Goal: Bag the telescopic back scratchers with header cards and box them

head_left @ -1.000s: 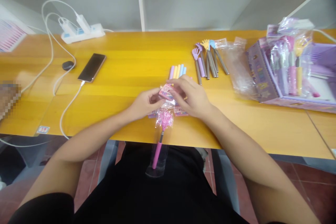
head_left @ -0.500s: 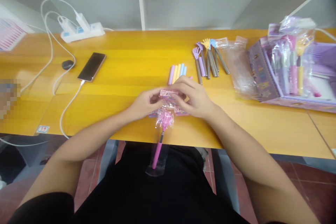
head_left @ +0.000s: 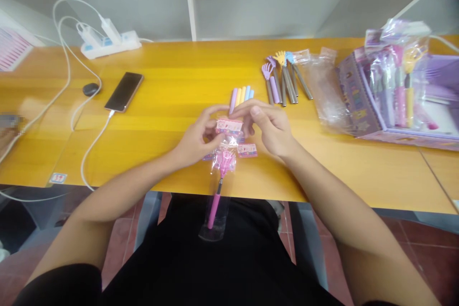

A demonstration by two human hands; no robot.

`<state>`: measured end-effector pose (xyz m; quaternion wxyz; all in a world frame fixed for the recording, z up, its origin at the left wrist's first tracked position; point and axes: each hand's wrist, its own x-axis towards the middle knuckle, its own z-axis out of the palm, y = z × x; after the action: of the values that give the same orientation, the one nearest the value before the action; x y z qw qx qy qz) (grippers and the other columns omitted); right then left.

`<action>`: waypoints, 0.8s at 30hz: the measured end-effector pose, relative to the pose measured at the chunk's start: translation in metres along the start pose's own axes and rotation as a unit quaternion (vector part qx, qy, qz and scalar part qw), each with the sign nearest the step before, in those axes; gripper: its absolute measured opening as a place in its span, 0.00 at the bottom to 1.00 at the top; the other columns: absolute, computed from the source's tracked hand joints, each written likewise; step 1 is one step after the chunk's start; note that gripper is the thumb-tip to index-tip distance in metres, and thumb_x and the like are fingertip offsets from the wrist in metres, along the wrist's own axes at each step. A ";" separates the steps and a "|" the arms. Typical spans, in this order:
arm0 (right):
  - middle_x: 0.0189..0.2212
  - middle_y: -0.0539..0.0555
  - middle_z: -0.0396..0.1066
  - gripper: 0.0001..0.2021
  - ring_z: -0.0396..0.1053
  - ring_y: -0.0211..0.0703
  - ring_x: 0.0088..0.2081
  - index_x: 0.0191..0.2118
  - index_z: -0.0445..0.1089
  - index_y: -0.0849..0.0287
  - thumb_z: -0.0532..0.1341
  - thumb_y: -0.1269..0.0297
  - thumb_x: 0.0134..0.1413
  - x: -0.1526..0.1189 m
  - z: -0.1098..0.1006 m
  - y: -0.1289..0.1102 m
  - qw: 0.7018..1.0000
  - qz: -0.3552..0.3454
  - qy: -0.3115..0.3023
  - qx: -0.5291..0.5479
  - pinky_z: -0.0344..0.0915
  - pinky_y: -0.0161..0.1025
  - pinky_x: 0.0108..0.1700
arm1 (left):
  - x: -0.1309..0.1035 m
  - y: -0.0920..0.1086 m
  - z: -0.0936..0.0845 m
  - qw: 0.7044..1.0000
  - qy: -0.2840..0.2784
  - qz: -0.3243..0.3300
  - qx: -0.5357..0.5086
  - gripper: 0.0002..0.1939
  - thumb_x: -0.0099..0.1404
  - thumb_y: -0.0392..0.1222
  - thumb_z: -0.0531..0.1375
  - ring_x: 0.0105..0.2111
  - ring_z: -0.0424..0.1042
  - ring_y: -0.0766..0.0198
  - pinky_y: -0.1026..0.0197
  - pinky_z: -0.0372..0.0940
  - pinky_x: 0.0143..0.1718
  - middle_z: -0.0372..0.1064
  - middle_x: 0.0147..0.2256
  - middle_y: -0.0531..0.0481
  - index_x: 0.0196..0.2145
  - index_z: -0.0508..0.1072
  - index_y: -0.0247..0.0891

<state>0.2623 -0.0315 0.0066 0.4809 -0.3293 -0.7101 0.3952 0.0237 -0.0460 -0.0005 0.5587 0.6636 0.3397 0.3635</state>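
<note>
Card (head_left: pixel 229 126) sits pinched in the left hand (head_left: pixel 199 137), seemingly to steady the bag (head_left: pixel 224 196) below. Right hand (head_left: pixel 270 126) curls beside it; cannot tell if gripping.

Head camera: on the wearer's head, facing forward and steeply down.
Black T-shirt (head_left: pixel 215 272): bottom of frame, near the lens.
Left hand (head_left: pixel 197 139) and right hand (head_left: pixel 269 126): mid-frame, seen from above and behind.
Wooden desk (head_left: pixel 182 79): crosses the frame from side to side.
White divider (head_left: pixel 189 2): cut by the top edge, beyond the desk.
</note>
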 end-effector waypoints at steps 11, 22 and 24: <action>0.30 0.51 0.75 0.23 0.67 0.36 0.25 0.38 0.83 0.55 0.62 0.41 0.75 0.003 0.001 0.000 0.998 0.049 -0.007 0.039 0.68 0.41 0.33 | 0.000 -0.010 -0.007 0.994 -0.008 0.075 0.074 0.23 0.72 0.38 0.66 0.41 0.80 0.64 0.61 0.75 0.44 0.77 0.50 0.47 0.62 0.71 0.46; 0.28 0.53 0.76 0.28 0.72 0.40 0.32 0.23 0.75 0.55 0.64 0.45 0.74 0.006 0.002 -0.007 0.999 0.035 0.021 0.029 0.71 0.44 0.43 | 0.001 -0.004 -0.006 0.988 -0.015 0.108 0.112 0.20 0.71 0.36 0.64 0.30 0.72 0.71 0.64 0.69 0.33 0.77 0.46 0.50 0.59 0.73 0.45; 0.28 0.53 0.77 0.28 0.72 0.40 0.32 0.23 0.75 0.55 0.65 0.45 0.74 0.006 0.002 -0.007 0.999 0.037 0.017 0.028 0.71 0.44 0.42 | 0.002 -0.004 -0.006 0.987 -0.015 0.101 0.124 0.18 0.71 0.36 0.64 0.29 0.72 0.70 0.63 0.68 0.33 0.77 0.44 0.50 0.58 0.73 0.43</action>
<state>0.2584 -0.0302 0.0148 0.4865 -0.3487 -0.6780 0.4267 0.0192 -0.0411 -0.0036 0.4374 0.7643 0.3046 0.3631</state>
